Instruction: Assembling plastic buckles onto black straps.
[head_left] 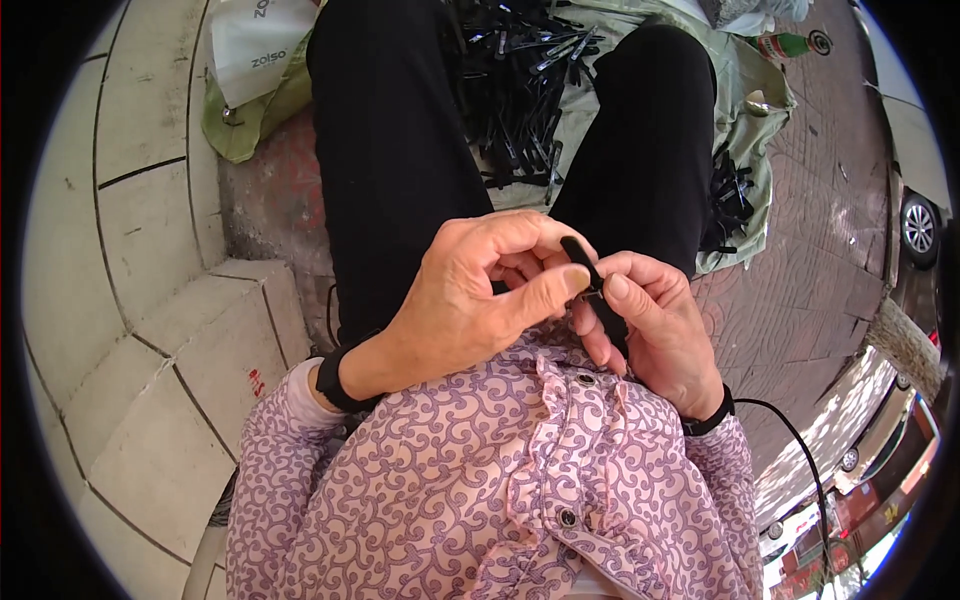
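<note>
Above my lap, my left hand (475,285) pinches a slim black strip-like piece (579,257) between thumb and fingers. My right hand (652,312) meets it there, its thumb and forefinger closed at the piece's side near the left thumb tip. The lower part of the piece is partly hidden by the fingers, and its exact kind is hard to make out. Beyond my hands, between my knees, lies a heap of similar black pieces (510,115), some with shiny edges. A smaller cluster of black pieces (730,198) rests to the right of my right knee.
A pale green sheet (752,240) lies under the heaps. At the far right is a green bottle (785,46); a white bag (250,60) is at the far left. Tiled steps (150,240) border my left. From my right wrist runs a black cable (800,440).
</note>
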